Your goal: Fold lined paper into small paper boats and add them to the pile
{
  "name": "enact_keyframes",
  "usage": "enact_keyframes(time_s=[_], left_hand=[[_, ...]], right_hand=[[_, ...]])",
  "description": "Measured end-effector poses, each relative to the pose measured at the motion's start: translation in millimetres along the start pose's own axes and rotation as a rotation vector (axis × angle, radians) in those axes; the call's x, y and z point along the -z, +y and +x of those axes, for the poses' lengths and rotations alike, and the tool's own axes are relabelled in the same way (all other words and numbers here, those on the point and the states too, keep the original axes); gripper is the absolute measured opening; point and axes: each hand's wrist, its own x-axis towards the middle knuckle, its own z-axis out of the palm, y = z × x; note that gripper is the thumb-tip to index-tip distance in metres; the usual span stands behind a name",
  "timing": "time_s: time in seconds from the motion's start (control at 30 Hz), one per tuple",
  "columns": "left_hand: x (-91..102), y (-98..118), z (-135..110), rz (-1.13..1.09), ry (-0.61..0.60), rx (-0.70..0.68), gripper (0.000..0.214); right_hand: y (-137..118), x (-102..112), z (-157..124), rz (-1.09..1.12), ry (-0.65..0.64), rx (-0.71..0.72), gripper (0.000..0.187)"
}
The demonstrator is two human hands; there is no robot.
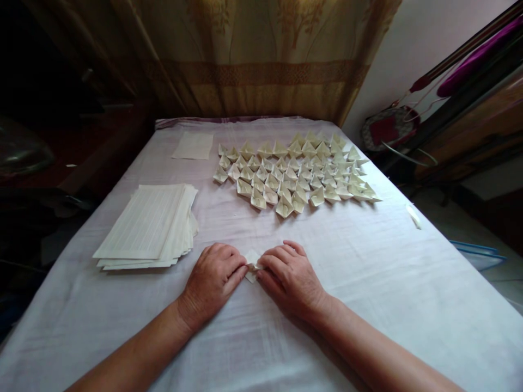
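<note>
A small folded piece of pale paper [252, 261] lies between my hands, low over the white cloth. My left hand [217, 269] pinches its left side between thumb and fingers. On the other side my right hand [289, 276] grips the right edge, its thumb below and its fingers above. Most of the folds are covered by my fingertips. Beyond my hands stand many folded paper boats [281, 177], packed close together in uneven rows. To the left of my left hand lies a stack of printed paper sheets [141, 223], slightly fanned at its right side.
A single sheet of paper [193, 146] lies at the far left of the cloth-covered table [368, 294]. A small white scrap [413, 216] is near the right edge. Behind hangs a brown curtain [261, 71]; a patterned bag [390, 128] is at the right.
</note>
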Motion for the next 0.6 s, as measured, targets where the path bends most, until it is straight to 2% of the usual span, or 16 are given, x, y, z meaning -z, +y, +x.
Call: enact_keyframes(time_s=[0.33,0.6], left_hand=[[-1.1,0,-2,-0.033,-0.020,0.032,0.013],[-4.4,2,1,-0.034,0.067,0.096,0.017]], right_hand=[[4,-3,-2,0.066,0.046,-0.101,0.012],[-3,-5,9,0.012,0.027,-0.216,0.019]])
